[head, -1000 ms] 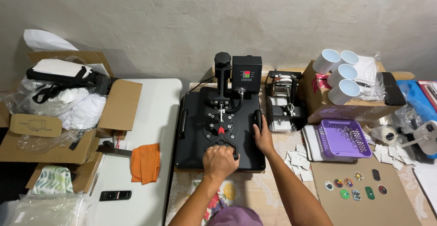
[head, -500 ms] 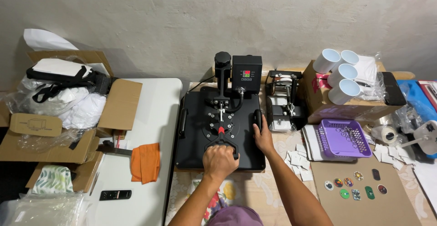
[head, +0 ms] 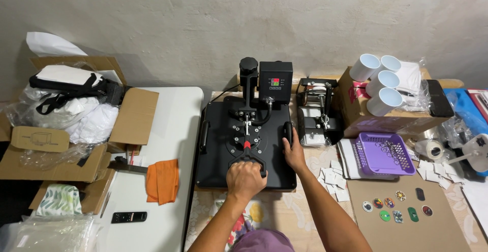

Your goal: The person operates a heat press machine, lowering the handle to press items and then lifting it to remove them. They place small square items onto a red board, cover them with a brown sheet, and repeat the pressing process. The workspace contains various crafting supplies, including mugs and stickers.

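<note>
The black heat press (head: 246,145) is sitting at the centre of the frame, its flat upper plate lying closed over the base. The person's left hand (head: 245,179) is clenching around the press's lever handle (head: 247,161) at the front edge, fingers wrapped tight over the bar. The right hand (head: 294,150) is resting flat on the plate's right edge, fingers stretched out beside the side grip and grasping nothing.

The press is looking heavy and rigid, all metal, and likely hot on the plate; the lever handle and the two side grips seem the sensible places to be taking hold of it, and the lever is probably needing a firm pull.

Counting what is lying around: one control box (head: 275,81) is standing behind the plate at upper centre, and one smaller mug press (head: 316,112) is sitting just to its right. Four white mugs (head: 382,82) are lying on a cardboard box in the upper right. One purple plastic basket (head: 383,153) is sitting at right, with a scatter of small white paper squares (head: 331,176) near it, too many to count surely. Seven small printed badges (head: 395,207) are lying on a brown board at lower right. One orange cloth (head: 163,181) and one black remote (head: 129,217) are lying on the white table at lower left.
</note>
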